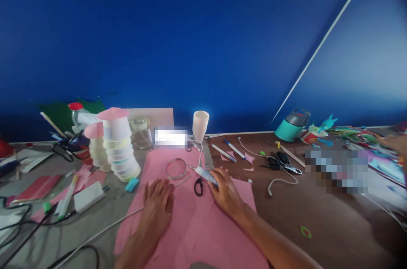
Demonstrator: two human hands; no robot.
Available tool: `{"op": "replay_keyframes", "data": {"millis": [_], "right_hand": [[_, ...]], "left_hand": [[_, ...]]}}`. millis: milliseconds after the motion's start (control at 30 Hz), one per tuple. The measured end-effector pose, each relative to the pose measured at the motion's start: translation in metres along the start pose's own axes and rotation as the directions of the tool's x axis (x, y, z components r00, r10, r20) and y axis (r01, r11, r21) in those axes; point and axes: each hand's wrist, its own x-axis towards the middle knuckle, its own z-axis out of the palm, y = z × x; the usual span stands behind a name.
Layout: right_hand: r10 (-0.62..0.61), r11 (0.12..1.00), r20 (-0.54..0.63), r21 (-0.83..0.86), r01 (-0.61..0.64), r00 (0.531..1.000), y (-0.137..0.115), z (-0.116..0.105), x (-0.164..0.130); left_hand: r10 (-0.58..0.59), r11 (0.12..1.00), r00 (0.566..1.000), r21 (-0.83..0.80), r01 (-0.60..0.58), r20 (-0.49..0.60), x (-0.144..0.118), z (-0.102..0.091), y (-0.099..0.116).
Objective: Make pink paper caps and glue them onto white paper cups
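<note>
Left hand (158,201) flat on the pink paper (193,226), fingers spread, holding nothing. Right hand (226,192) rests at the paper's right edge, fingers curled on a small tube (206,174). Black scissors (199,186) lie on the paper between the hands. Wire ring (176,168) just beyond the left fingertips. Cup stack (120,146) further left.

left hand (158,201): bare, no glove, no ring visible
right hand (226,192): bare, no glove
forearms: both uncovered, no sleeves in view
wrists: no watch, no band
</note>
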Motion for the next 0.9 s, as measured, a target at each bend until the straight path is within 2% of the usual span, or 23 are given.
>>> {"op": "replay_keyframes", "data": {"millis": [267,467,700,900], "right_hand": [[-0.002,0.992,0.092,-0.122,0.013,0.996,-0.003,-0.001,0.000],[-0.003,0.988,0.094,-0.156,0.018,0.996,0.001,0.004,-0.001],[0.009,0.990,0.013,-0.142,-0.007,1.000,0.007,0.002,-0.001],[0.086,0.984,-0.125,-0.146,-0.104,0.988,0.041,-0.001,0.004]], "left_hand": [[-0.010,1.000,1.000,0.009,0.010,0.004,0.000,0.001,0.001],[-0.012,1.000,1.000,0.007,0.012,0.023,-0.001,0.001,0.001],[-0.014,1.000,1.000,0.015,0.014,0.000,-0.001,0.001,0.000],[-0.017,1.000,1.000,0.021,0.017,0.004,0.000,0.000,0.000]]}}
